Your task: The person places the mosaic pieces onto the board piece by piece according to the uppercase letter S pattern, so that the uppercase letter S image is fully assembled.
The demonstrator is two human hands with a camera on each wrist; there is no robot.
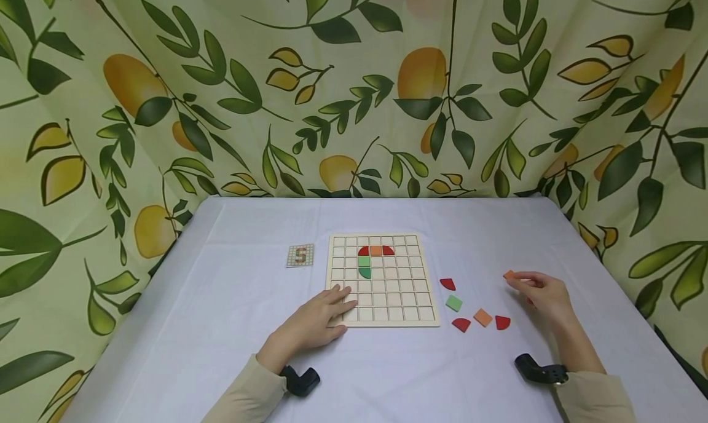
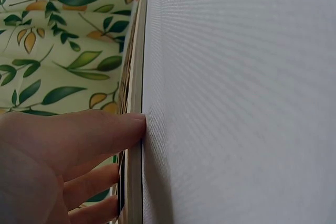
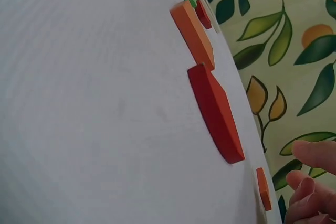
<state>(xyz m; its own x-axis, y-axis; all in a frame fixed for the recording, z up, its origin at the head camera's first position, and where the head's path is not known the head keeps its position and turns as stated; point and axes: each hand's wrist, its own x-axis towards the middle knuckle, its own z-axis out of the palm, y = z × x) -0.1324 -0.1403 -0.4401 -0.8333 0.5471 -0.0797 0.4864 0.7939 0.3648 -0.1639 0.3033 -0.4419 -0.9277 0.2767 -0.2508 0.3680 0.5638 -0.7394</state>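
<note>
My left hand [image 1: 321,317] rests at the near left corner of a wooden grid board [image 1: 394,320], fingers spread over its squares. In the left wrist view the thumb [image 2: 113,132] lies against the board's side edge [image 2: 135,77]. Over on the right, my right hand [image 1: 544,295] reaches down at an orange square tile [image 1: 508,275], which its fingertips overlap in the head view. From the right wrist, that orange tile [image 3: 264,190] lies on the cloth, with the bent fingers [image 3: 312,153] slightly apart from it.
On the board sit red quarter-circles [image 1: 388,251], an orange square [image 1: 376,251], a green square [image 1: 364,261] and a green quarter-circle [image 1: 364,273]. Several loose tiles, among them a green square [image 1: 454,303], lie right of the board. A pattern card [image 1: 300,256] lies left.
</note>
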